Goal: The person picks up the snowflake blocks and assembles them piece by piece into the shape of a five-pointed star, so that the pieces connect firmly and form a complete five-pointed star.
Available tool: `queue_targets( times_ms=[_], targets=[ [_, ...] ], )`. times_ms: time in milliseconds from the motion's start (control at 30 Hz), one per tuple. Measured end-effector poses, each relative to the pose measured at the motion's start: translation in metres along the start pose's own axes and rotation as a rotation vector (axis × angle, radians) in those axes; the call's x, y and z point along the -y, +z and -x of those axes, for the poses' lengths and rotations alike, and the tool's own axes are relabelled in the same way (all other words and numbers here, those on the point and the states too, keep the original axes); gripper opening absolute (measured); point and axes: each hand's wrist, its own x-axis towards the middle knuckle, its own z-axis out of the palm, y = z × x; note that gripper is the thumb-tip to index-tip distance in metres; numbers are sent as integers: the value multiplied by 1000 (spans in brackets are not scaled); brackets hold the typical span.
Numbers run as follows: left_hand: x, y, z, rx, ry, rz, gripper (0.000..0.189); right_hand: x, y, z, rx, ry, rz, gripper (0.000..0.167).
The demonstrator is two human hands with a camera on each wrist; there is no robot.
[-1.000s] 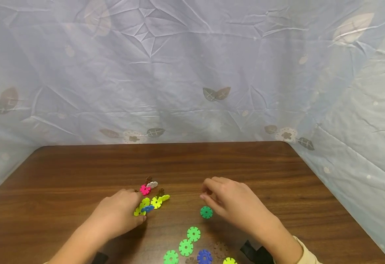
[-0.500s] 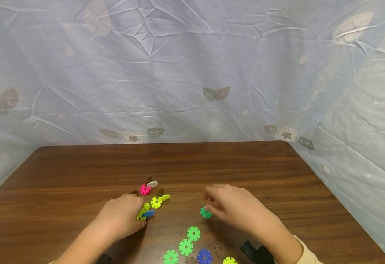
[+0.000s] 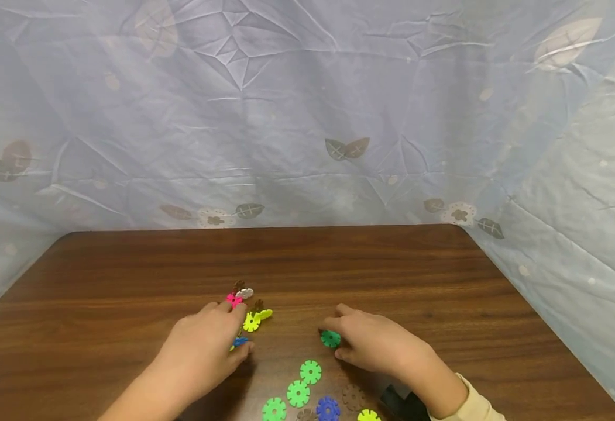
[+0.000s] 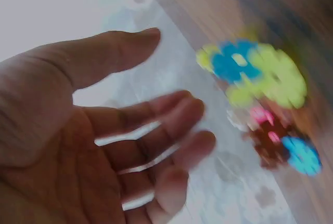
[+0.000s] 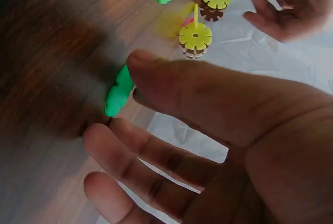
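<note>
My left hand (image 3: 196,351) hovers over joined snowflake building discs, partly hiding them. In the left wrist view its fingers are apart and hold nothing. Beyond the fingertips, yellow discs (image 4: 283,76) are joined with a blue disc (image 4: 234,60), and a brown disc (image 4: 270,143) sits beside a lighter blue one (image 4: 302,155). My right hand (image 3: 381,345) is at a single green snowflake disc (image 3: 330,338) on the table. In the right wrist view that green disc (image 5: 119,91) lies between thumb and fingers; the thumb tip is against or very near its edge, without a clear pinch.
Loose light green discs (image 3: 298,393), a dark blue disc (image 3: 328,409), brown discs (image 3: 353,397) and a yellow disc (image 3: 368,416) lie near the table's front. A joined yellow pair (image 3: 252,321) stands right of the left hand. A patterned cloth (image 3: 307,117) hangs behind the wooden table (image 3: 391,263).
My left hand has moved right and come away from the yellow and blue joined discs. My right hand has lowered, its fingers spreading around the green disc.
</note>
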Motion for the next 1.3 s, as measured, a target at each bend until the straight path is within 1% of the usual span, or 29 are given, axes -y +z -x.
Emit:
queue_targets(
  times_ms=[33, 67, 133, 200, 233, 300, 367, 467, 533, 600, 667, 733, 767, 833, 900, 967, 1033, 1067, 1133, 1167, 1233, 1300],
  targets=[
    [-4, -1, 2, 3, 38, 24, 40, 0, 1, 0, -7, -5, 8, 34],
    [-8, -1, 3, 19, 79, 53, 38, 0, 1, -1, -14, -11, 11, 29],
    [-14, 1, 5, 96, 146, 120, 35, 0, 2, -1, -27, -20, 23, 21],
    [-18, 7, 5, 213, 188, 164, 34, 1, 2, -1, -34, -21, 32, 17],
    [-19, 13, 4, 258, 203, 174, 35, 1, 2, -1, -39, -19, 39, 17],
    [-20, 29, 1, 315, 234, 159, 36, 1, 2, -1, -38, -12, 44, 17],
    [-18, 54, -3, 360, 256, 122, 38, 1, 3, -1, -31, -4, 34, 18],
    [-12, 91, -8, 365, 293, 52, 44, 0, 3, 0, -17, 7, 12, 20],
    [-7, 108, -10, 360, 305, 25, 46, 0, 2, 0, -6, 21, -6, 20],
    [-6, 116, -11, 343, 313, 19, 47, 0, 2, 0, 4, 36, -14, 21],
    [-5, 119, -12, 334, 318, 37, 45, 0, 2, -1, 13, 54, -18, 22],
    [-6, 116, -12, 337, 318, 66, 43, 0, 2, -1, 19, 72, -16, 23],
    [-6, 112, -11, 338, 317, 89, 42, 0, 2, -1, 23, 81, -15, 24],
    [-8, 101, -10, 368, 302, 175, 41, 0, 2, -2, 31, 96, -19, 27],
    [-10, 86, -7, 401, 280, 280, 39, 0, 2, -2, 39, 101, -29, 29],
    [-14, 65, -4, 444, 243, 395, 32, 0, 1, -1, 38, 89, -44, 28],
    [-19, 44, -1, 465, 214, 481, 27, 0, 0, 0, 13, 50, -41, 25],
    [-20, 36, 0, 467, 209, 507, 26, 0, -1, 0, -4, 31, -41, 24],
    [-22, 24, -1, 448, 211, 565, 26, 0, -4, 1, -45, -5, -34, 20],
    [-21, 21, -2, 420, 222, 588, 26, 1, -6, 1, -70, -19, -33, 18],
    [-19, 16, -5, 354, 234, 666, 22, 3, -10, 1, -139, -51, -33, 16],
    [-17, 15, -9, 257, 241, 734, 16, 5, -14, 1, -231, -92, -37, 14]
  ],
)
